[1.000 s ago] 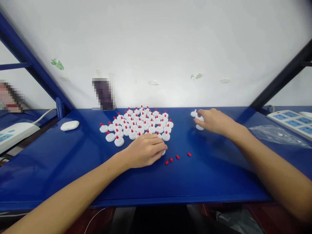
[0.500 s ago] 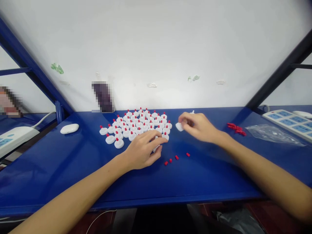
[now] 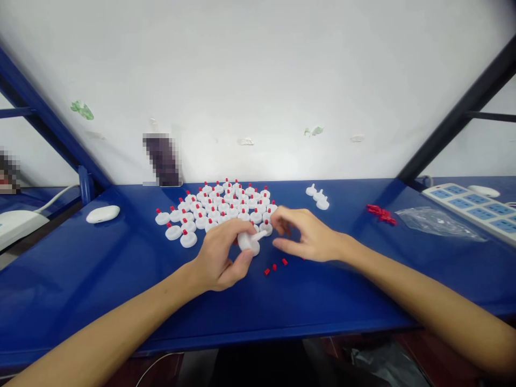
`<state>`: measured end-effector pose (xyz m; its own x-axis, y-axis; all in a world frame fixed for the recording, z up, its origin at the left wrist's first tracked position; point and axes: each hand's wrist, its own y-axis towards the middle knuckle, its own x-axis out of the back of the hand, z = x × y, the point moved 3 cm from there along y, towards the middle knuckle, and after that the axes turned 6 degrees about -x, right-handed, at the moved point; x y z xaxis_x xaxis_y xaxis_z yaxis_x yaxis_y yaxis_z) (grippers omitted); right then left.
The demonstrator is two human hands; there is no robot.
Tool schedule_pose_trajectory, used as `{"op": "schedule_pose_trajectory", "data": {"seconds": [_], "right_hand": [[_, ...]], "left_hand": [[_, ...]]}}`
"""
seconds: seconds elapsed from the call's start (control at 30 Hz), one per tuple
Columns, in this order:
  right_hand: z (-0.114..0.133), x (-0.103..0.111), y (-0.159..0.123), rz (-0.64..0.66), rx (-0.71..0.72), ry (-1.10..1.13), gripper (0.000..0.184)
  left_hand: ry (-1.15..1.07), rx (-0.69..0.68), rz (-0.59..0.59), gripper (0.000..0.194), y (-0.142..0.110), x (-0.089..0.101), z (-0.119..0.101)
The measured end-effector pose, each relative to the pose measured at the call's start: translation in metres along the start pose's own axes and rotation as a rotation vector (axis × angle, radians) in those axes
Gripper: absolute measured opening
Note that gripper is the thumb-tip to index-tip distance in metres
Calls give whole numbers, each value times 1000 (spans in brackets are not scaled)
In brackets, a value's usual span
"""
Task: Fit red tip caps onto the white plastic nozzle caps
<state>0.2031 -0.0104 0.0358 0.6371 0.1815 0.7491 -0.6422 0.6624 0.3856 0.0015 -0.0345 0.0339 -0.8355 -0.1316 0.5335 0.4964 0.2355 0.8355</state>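
My left hand (image 3: 226,255) grips a white nozzle cap (image 3: 249,243) between thumb and fingers, its bare spout pointing right. Just right of that spout, my right hand (image 3: 304,234) is open, thumb and fingers apart, with nothing visible between them. Beyond both hands stands a cluster of white nozzle caps with red tips (image 3: 201,220), partly hidden by my left hand. Several small loose red tips (image 3: 285,262) lie on the blue table in front of my hands. Farther back, a few white caps without red tips (image 3: 322,203) sit together.
A pile of red tips (image 3: 381,214) lies at the right beside a clear plastic bag (image 3: 437,223). A power strip (image 3: 475,207) is at the right edge. A white earbud case (image 3: 103,214) rests at left, and a pixelated phone-like object (image 3: 163,161) leans on the wall.
My right hand has come left and nearer from the back, where it held a white cap. A white nozzle cap now shows tilted in my left hand, and my right fingers are apart.
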Motion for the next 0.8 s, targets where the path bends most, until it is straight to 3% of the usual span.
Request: {"op": "schedule_pose_trajectory", "data": {"seconds": [0.17, 0.37, 0.47, 0.57, 0.67, 0.8], "right_hand": [[15, -12, 0, 267, 85, -139, 21], [14, -29, -1, 331, 53, -196, 16], [8, -22, 2, 241, 11, -81, 9], [0, -11, 4, 60, -55, 35, 5], [-8, -7, 5, -86, -115, 127, 3], [-13, -10, 5, -153, -123, 173, 7]], "left_hand": [[-57, -153, 41, 27, 0, -2, -10], [-116, -117, 140, 27, -10, -17, -4], [-126, -136, 123, 24, -9, -17, -4], [-113, -120, 105, 22, -9, -16, -5], [-83, -104, 170, 20, -10, -18, -5], [-36, -86, 299, 18, -11, -23, -5]]}}
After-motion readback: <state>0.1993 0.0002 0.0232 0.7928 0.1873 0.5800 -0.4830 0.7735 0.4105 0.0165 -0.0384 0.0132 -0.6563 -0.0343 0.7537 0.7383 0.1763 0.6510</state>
